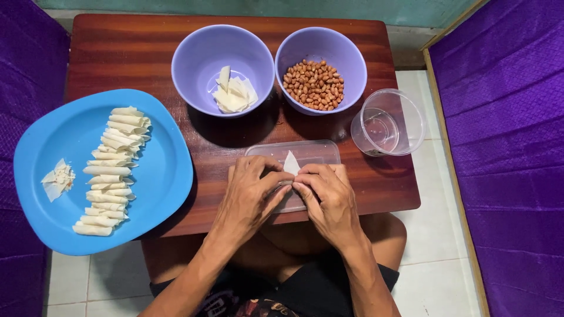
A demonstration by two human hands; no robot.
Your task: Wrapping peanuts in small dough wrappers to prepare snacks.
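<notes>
Head view: left hand [251, 191] and right hand [326, 196], grips pinched on a half-hidden white wrapper [291, 163] over clear lid [311, 151].

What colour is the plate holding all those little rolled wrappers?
The plate is bright blue, seen clearly in the head view, left of the hands.

My left hand [249, 191] and right hand [329, 196] cover most of the small white pastry wrapper [291, 163], so only its pointed tip shows; whether anything lies inside the fold, I cannot tell. They also hide the near half of the clear flat plastic lid [311, 151] on the brown wooden desk [135, 53]. The round blue plastic plate [158, 176] hangs over the desk's near-left corner, hiding it. The crumpled white scrap [57, 180] on the plate is too small to make out. My forearms are cut off by the bottom edge
</notes>
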